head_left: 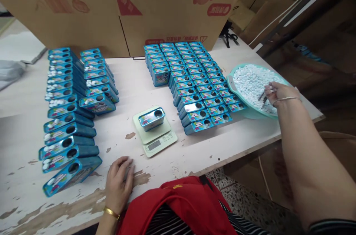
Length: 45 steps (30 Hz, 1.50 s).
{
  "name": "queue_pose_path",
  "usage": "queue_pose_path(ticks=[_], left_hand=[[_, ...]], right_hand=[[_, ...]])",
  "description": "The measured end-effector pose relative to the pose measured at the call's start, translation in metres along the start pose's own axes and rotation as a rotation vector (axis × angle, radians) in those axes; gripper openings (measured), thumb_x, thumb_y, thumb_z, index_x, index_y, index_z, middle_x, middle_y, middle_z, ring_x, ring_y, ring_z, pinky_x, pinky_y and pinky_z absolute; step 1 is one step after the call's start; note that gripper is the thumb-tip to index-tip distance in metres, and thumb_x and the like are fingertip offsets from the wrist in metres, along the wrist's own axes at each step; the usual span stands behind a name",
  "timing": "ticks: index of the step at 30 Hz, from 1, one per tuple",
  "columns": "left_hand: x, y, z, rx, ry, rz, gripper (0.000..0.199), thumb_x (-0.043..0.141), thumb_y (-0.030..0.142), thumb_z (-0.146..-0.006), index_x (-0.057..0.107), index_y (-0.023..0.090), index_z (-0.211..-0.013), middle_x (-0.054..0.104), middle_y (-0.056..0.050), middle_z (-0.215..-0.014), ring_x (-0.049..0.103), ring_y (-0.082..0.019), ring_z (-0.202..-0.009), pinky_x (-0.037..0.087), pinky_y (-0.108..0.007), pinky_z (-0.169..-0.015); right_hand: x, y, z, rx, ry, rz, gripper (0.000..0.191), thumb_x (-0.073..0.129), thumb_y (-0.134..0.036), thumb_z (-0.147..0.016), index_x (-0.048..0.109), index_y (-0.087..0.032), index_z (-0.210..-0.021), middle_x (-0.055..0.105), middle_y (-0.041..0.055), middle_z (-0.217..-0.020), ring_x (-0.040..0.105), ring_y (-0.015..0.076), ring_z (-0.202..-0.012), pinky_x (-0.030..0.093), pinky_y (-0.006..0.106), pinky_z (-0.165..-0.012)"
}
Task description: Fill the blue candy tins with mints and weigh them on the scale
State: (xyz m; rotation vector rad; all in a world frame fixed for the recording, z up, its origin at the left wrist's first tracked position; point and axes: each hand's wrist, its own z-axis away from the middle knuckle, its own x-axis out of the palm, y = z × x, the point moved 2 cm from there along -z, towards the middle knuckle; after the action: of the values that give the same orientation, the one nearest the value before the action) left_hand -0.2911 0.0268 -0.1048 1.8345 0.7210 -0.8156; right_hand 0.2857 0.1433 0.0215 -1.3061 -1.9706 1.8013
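Note:
My right hand (pixel 275 93) is over a turquoise basin (pixel 236 88) heaped with small white candies (pixel 251 81). Its fingers are closed around a metal scoop (pixel 263 96), whose lower end is partly buried in the candies. My left hand (pixel 120 179) lies on the table edge with its fingers loosely stretched, holding nothing. Between the hands, a blue candy tin (pixel 152 119) with a round hole in its top stands on a pale kitchen scale (pixel 161 142). The scale's reading is too small to make out.
Tight rows of blue tins (pixel 191 83) stand right of the scale. Two columns of tins (pixel 73 131) at the left have white candies on their tops. A large cardboard box (pixel 91 23) stands behind, with black scissors (pixel 230 37) at its right.

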Motion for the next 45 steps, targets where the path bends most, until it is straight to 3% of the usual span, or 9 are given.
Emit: queue_pose_path(ticks=[6,9,12,16,23,30,35,40,45], left_hand=[[0.000,0.000,0.000,0.013,0.008,0.002,0.022,0.053,0.026,-0.085,0.059,0.021,-0.105,0.057,-0.008,-0.107,0.057,-0.020,-0.099,0.048,-0.037,-0.087],[0.000,0.000,-0.001,0.030,0.012,0.001,0.022,0.053,0.025,-0.085,0.059,0.021,-0.106,0.057,-0.008,-0.107,0.056,-0.020,-0.099,0.048,-0.037,-0.087],[0.000,0.000,-0.001,0.033,0.016,0.006,0.022,0.053,0.025,-0.086,0.059,0.020,-0.107,0.057,-0.008,-0.107,0.056,-0.020,-0.099,0.047,-0.037,-0.088],[0.000,-0.001,0.000,0.034,0.022,0.021,0.022,0.054,0.024,-0.085,0.059,0.021,-0.106,0.057,-0.007,-0.108,0.056,-0.020,-0.100,0.046,-0.037,-0.089],[0.001,-0.002,0.001,0.036,0.021,0.019,0.022,0.053,0.025,-0.086,0.059,0.020,-0.106,0.057,-0.008,-0.108,0.056,-0.020,-0.100,0.047,-0.036,-0.089],[-0.001,-0.001,0.001,0.039,0.022,0.014,0.022,0.053,0.023,-0.086,0.059,0.019,-0.107,0.057,-0.008,-0.107,0.057,-0.019,-0.100,0.048,-0.036,-0.088],[0.000,0.001,0.001,0.034,0.014,0.006,0.022,0.054,0.022,-0.085,0.059,0.019,-0.107,0.057,-0.008,-0.107,0.056,-0.019,-0.099,0.048,-0.035,-0.088],[0.001,0.000,0.002,0.005,0.001,0.021,0.023,0.054,0.023,-0.085,0.059,0.019,-0.107,0.057,-0.007,-0.108,0.056,-0.019,-0.100,0.047,-0.036,-0.089],[0.001,-0.001,0.003,-0.004,-0.009,0.015,0.023,0.054,0.023,-0.085,0.059,0.020,-0.107,0.056,-0.008,-0.108,0.056,-0.019,-0.101,0.047,-0.036,-0.090]], right_hand=[[0.062,-0.065,0.048,0.162,-0.232,-0.164,0.013,0.070,-0.021,-0.073,0.058,-0.018,-0.070,0.051,0.0010,-0.061,0.043,0.0069,-0.048,0.025,0.024,-0.043],[0.112,-0.117,0.097,0.075,-0.677,-0.184,0.016,0.066,-0.030,-0.077,0.062,-0.017,-0.084,0.053,-0.0016,-0.060,0.042,0.0071,-0.046,0.029,0.022,-0.043],[0.153,-0.162,0.142,-0.221,-0.976,-0.028,0.008,0.060,-0.022,-0.082,0.063,-0.015,-0.083,0.056,-0.0012,-0.063,0.049,0.0089,-0.055,0.039,0.022,-0.054],[0.189,-0.190,0.174,-0.611,-1.089,0.337,0.010,0.058,-0.010,-0.082,0.066,-0.012,-0.077,0.063,0.0055,-0.079,0.054,0.0130,-0.076,0.039,0.026,-0.074],[0.208,-0.198,0.184,-0.642,-1.135,0.547,0.015,0.059,-0.016,-0.085,0.066,-0.009,-0.096,0.061,0.0111,-0.094,0.053,0.0176,-0.087,0.038,0.027,-0.077],[0.204,-0.199,0.184,-0.664,-1.069,0.464,0.014,0.055,-0.017,-0.088,0.066,-0.010,-0.094,0.061,0.0092,-0.091,0.054,0.0153,-0.083,0.040,0.026,-0.076],[0.163,-0.187,0.142,-0.629,-0.829,0.269,0.013,0.057,-0.024,-0.087,0.065,-0.014,-0.089,0.064,0.0060,-0.087,0.056,0.0146,-0.080,0.043,0.028,-0.074],[0.075,-0.108,0.055,-0.260,-0.192,0.568,0.013,0.060,-0.030,-0.083,0.062,-0.019,-0.088,0.064,0.0047,-0.086,0.056,0.0148,-0.072,0.043,0.033,-0.075],[0.017,-0.007,0.013,0.177,-0.206,0.792,0.025,0.071,-0.029,-0.073,0.052,-0.017,-0.063,0.053,0.0016,-0.060,0.060,0.0240,-0.083,0.041,0.043,-0.082]])
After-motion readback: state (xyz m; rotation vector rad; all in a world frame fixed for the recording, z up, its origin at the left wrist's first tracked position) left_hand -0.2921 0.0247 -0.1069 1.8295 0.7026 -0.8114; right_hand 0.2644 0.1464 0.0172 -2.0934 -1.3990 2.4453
